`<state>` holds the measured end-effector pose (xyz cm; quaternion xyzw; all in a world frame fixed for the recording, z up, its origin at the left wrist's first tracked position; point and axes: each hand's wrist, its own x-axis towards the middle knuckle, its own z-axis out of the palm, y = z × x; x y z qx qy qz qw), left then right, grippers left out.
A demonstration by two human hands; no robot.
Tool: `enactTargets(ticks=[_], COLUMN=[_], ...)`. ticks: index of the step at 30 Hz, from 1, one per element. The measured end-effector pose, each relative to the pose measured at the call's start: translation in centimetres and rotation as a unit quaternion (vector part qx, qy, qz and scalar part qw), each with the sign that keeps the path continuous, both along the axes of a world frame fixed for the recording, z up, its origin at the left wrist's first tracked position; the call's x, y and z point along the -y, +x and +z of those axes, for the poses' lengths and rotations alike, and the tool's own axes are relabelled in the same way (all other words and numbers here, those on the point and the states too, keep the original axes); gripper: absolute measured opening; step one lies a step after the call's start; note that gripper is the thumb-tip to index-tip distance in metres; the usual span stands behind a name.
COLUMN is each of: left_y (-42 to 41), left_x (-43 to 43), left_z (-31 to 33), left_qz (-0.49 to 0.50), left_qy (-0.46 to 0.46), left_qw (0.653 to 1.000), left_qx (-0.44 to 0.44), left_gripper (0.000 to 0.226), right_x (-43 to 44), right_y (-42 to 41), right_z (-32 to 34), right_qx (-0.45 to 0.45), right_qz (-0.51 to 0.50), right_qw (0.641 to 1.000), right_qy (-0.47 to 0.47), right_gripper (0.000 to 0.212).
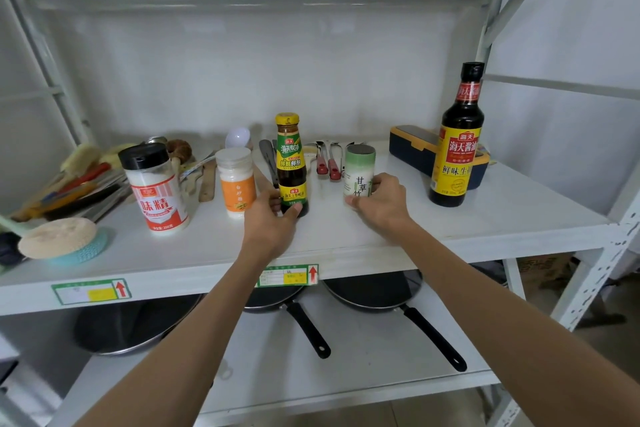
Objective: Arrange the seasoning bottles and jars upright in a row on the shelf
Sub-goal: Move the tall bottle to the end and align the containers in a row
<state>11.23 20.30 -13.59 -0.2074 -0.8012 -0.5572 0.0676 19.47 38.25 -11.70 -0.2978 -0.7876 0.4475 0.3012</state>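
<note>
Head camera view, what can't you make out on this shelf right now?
- Oyster sauce bottle base: covered by left hand.
- Green jar lower label: behind right hand.
- Blue box right part: hidden by soy sauce bottle.
- Utensil pile: too jumbled to identify.

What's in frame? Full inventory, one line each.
MSG jar: 1, white and red, black cap, shelf left
sugar jar: 1, white and orange, right of it
oyster sauce bottle: 1, dark, yellow cap, centre
salt canister: 1, pale green, right of centre
soy sauce bottle: 1, dark, yellow label, far right
utensils: several, mixed, back left
box: 1, navy and yellow, back right
pans: 3, black, lower shelf
left hand: grip on oyster sauce bottle
right hand: grip on salt canister
</note>
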Motion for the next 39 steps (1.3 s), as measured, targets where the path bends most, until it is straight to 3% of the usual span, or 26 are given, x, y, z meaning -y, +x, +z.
enactTargets(ticks=[12,16,18,21,24,27,30,33,39], left_y=[0.3,0.4,0.5,0.6,0.5,0.4,0.2,0.1,0.8], left_x=[0.1,0.1,0.0,0.0,0.1,0.5,0.8,0.9,1.1], left_z=[0.1,0.3,0.3,0.4,0.4,0.4,0.3,0.3,0.7], left_qz=[-0.011,-0.011,-0.009,0.005,0.017,0.026,0.029,0.03,0.032], left_qy=[-0.014,-0.007,-0.001,0.009,0.03,0.049,0.073,0.086,0.125], left_qw=[1.0,1.0,1.0,1.0,0.999,0.998,0.997,0.996,0.992], left_qx=[-0.005,0.001,0.001,0.007,0.017,0.017,0.02,0.024,-0.012], left_gripper=[0.044,0.044,0.044,0.045,0.046,0.047,0.044,0.04,0.038], right_x=[-2.3,-1.7,-0.6,2.2,4.8,6.6,7.3,7.1,6.8], right_y=[0.5,0.6,0.6,0.7,-0.2,-1.9,-3.1,-3.7,-3.9], right_z=[0.2,0.1,-0.1,-0.4,-0.8,-0.8,-0.6,-0.7,-1.0], right_qx=[-0.018,0.008,0.042,0.016,-0.025,0.004,0.013,0.011,-0.011], right_qz=[-0.044,-0.039,-0.072,-0.121,0.007,0.107,0.134,0.153,0.16], right_qw=[0.998,0.998,0.996,0.99,0.998,0.994,0.99,0.988,0.987], right_qy=[-0.035,-0.047,-0.014,0.076,0.056,0.012,-0.036,-0.02,-0.012], right_gripper=[0.049,0.064,0.08,0.075,0.068,0.076,0.077,0.063,0.058])
